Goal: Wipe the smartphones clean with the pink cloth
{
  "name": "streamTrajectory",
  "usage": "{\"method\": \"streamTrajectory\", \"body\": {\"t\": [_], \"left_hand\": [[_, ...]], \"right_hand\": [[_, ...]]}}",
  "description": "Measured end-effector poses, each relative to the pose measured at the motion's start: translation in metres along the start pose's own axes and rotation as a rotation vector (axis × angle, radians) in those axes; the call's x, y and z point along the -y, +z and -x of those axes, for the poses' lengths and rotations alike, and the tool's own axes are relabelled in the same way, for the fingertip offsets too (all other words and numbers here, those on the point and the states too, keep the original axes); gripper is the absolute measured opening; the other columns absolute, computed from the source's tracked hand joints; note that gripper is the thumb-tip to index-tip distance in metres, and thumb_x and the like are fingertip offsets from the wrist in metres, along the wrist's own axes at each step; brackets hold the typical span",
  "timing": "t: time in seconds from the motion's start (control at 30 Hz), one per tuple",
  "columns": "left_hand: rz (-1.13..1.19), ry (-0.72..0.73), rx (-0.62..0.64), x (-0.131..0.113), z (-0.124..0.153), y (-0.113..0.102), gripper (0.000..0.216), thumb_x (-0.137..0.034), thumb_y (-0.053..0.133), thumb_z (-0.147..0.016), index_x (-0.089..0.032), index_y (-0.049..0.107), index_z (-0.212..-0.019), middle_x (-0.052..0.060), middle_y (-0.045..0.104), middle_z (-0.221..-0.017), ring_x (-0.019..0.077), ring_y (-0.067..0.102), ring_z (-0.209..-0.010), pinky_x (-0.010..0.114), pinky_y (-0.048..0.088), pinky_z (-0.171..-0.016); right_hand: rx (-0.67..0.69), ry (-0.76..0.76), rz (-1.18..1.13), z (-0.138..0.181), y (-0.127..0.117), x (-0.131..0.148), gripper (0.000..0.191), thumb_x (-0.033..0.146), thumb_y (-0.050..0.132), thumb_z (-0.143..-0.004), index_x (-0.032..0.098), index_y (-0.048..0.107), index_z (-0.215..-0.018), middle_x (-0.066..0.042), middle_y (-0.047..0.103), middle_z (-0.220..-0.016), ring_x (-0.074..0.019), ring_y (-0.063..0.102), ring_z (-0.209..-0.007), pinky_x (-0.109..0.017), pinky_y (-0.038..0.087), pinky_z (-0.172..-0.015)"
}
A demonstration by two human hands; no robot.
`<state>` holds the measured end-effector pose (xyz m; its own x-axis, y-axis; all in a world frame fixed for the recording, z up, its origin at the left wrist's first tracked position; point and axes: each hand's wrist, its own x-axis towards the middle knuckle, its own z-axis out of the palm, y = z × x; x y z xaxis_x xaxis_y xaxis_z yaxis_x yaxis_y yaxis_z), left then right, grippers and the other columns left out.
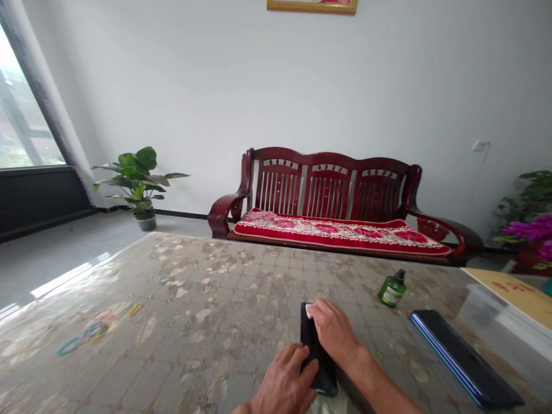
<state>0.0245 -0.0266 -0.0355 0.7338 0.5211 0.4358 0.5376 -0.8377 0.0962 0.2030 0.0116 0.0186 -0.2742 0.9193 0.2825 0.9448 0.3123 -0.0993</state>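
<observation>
A black smartphone (324, 376) lies flat on the patterned tablecloth (207, 345), its long side pointing away from me. My left hand (287, 379) grips its near left side, with fingertips resting on the dark face. At the far end, my right hand (332, 325) pinches a small white wipe (309, 311) and presses it against the surface near the top left corner. Much of the phone's right side is hidden under my right hand and forearm. To the right stands a small green bottle (391, 291) with a black cap.
A long dark device (466, 359) with a shiny blue edge lies right. Beyond it are a clear plastic box (495, 322) and a yellow printed sheet (513, 290). Several coloured bands (92, 332) lie left. Behind the table stands a wooden bench (328, 190); a potted plant (140, 178) is back left.
</observation>
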Motion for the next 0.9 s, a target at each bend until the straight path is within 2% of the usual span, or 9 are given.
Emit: {"method": "streamTrajectory", "body": {"t": [0.13, 0.27, 0.33, 0.53, 0.63, 0.8, 0.9], "left_hand": [[-0.002, 0.007, -0.007, 0.0, -0.001, -0.002, 0.042, -0.037, 0.07, -0.084, -0.02, 0.057, -0.12, 0.009, 0.063, -0.119, 0.026, 0.059, -0.109, 0.036, 0.051, -0.093], [-0.001, -0.004, -0.089, -0.001, -0.001, 0.005, 0.035, -0.037, 0.07, -0.085, -0.021, 0.06, -0.114, 0.007, 0.065, -0.112, 0.0237, 0.062, -0.1, 0.033, 0.053, -0.087], [-0.007, -0.008, -0.107, -0.001, 0.0, 0.005, 0.035, -0.037, 0.071, -0.084, -0.021, 0.06, -0.113, 0.007, 0.066, -0.112, 0.0244, 0.062, -0.101, 0.035, 0.053, -0.088], [-0.019, -0.028, -0.011, -0.006, 0.0, -0.009, 0.045, -0.036, 0.073, -0.083, -0.021, 0.056, -0.122, 0.008, 0.063, -0.121, 0.0264, 0.06, -0.11, 0.037, 0.051, -0.094], [-0.003, -0.05, -0.002, -0.008, -0.002, -0.012, 0.044, -0.035, 0.075, -0.082, -0.021, 0.057, -0.119, 0.008, 0.064, -0.12, 0.027, 0.06, -0.108, 0.038, 0.052, -0.093], [0.026, -0.059, 0.007, -0.009, -0.005, -0.014, 0.039, -0.034, 0.074, -0.083, -0.021, 0.059, -0.116, 0.008, 0.064, -0.117, 0.0266, 0.061, -0.107, 0.038, 0.051, -0.092], [0.02, -0.046, 0.006, -0.009, -0.005, -0.019, 0.038, -0.033, 0.071, -0.086, -0.02, 0.058, -0.119, 0.009, 0.064, -0.12, 0.0262, 0.061, -0.108, 0.038, 0.051, -0.094]], "right_hand": [[-0.007, 0.024, 0.002, 0.002, 0.001, 0.004, 0.026, 0.002, 0.047, -0.091, 0.021, 0.065, -0.087, -0.003, 0.063, -0.091, -0.0174, 0.058, -0.088, -0.027, 0.04, -0.079], [0.004, -0.076, -0.076, 0.024, -0.002, 0.009, 0.026, 0.001, 0.048, -0.089, 0.022, 0.063, -0.088, -0.002, 0.062, -0.09, -0.0173, 0.057, -0.085, -0.027, 0.041, -0.077], [-0.008, -0.096, -0.07, 0.026, -0.001, 0.006, 0.026, 0.001, 0.047, -0.089, 0.022, 0.064, -0.091, -0.002, 0.062, -0.089, -0.0179, 0.057, -0.086, -0.027, 0.041, -0.078], [-0.032, 0.02, -0.004, 0.001, 0.001, -0.004, 0.028, 0.002, 0.044, -0.091, 0.02, 0.065, -0.093, -0.005, 0.063, -0.093, -0.0188, 0.058, -0.09, -0.029, 0.043, -0.082], [0.004, 0.018, -0.055, 0.011, -0.003, 0.001, 0.029, 0.001, 0.044, -0.09, 0.02, 0.065, -0.09, -0.004, 0.063, -0.092, -0.0179, 0.058, -0.088, -0.028, 0.043, -0.08], [-0.002, -0.101, -0.16, 0.043, -0.009, 0.004, 0.027, 0.002, 0.046, -0.09, 0.022, 0.064, -0.096, -0.002, 0.062, -0.092, -0.017, 0.057, -0.09, -0.027, 0.042, -0.083], [-0.037, -0.09, -0.127, 0.035, -0.007, -0.006, 0.029, 0.001, 0.045, -0.09, 0.021, 0.065, -0.099, -0.003, 0.063, -0.093, -0.0172, 0.058, -0.092, -0.027, 0.043, -0.085]]}}
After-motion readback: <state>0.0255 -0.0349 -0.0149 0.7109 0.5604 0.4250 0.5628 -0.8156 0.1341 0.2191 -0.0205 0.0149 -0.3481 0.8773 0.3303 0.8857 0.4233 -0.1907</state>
